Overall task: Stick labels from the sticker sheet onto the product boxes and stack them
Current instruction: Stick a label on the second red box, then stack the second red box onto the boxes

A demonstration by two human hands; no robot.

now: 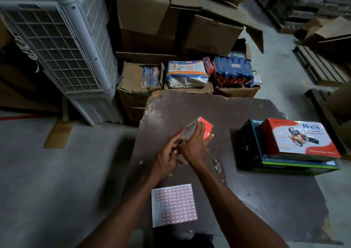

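A red and white product box (pixel 195 127) is tilted up at the middle of the dark table (pixel 247 190). My right hand (pixel 195 147) lies over its near side and grips it. My left hand (pixel 168 155) touches the box's lower left corner, fingers pinched; whether a label sits between them I cannot tell. The sticker sheet (pixel 173 205), white with rows of red-framed labels, lies flat near the table's front edge. To the right, a red "Ikon" box (pixel 300 138) rests on top of a dark green box (pixel 250 147).
A strip of clear wrapping (pixel 219 167) lies on the table right of my forearm. Behind the table stand cardboard cartons (pixel 136 84) with packaged goods. A white air cooler (pixel 62 44) stands at the left. Wooden pallets (pixel 319 67) lie at the right.
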